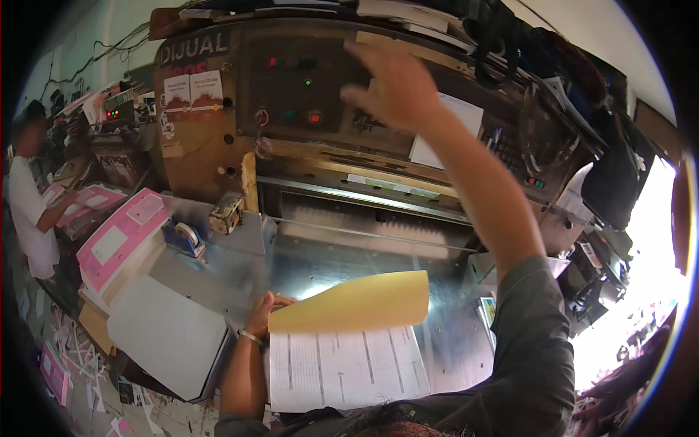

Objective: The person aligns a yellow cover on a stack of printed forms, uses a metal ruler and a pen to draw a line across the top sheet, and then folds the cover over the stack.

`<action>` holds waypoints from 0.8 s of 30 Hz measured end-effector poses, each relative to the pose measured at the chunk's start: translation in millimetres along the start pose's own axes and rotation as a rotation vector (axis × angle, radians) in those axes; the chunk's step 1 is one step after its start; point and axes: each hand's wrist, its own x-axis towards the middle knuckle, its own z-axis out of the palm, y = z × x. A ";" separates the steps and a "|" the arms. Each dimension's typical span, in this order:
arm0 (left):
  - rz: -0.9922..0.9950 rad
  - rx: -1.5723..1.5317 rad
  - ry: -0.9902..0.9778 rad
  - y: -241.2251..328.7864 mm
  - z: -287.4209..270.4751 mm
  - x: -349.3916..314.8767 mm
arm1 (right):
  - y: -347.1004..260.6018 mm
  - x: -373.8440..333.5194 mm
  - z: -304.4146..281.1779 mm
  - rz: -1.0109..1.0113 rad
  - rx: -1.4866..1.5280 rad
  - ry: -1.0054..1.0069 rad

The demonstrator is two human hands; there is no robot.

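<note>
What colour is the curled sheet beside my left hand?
The curled sheet is yellow, seen best in the head view.

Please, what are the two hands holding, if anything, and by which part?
The left hand is at the yellow sheet's left edge, partly hidden, so its grip cannot be told; the raised right hand holds nothing.

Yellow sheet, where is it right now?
In the head view, the yellow sheet is below the centre, at the upper end of the white printed pages, with the left hand at its left end.
</note>
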 end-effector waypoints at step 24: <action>-0.082 -0.123 -0.055 -1.8 -31.0 -2.7 | 11.4 85.7 35.5 0.334 -0.420 -0.114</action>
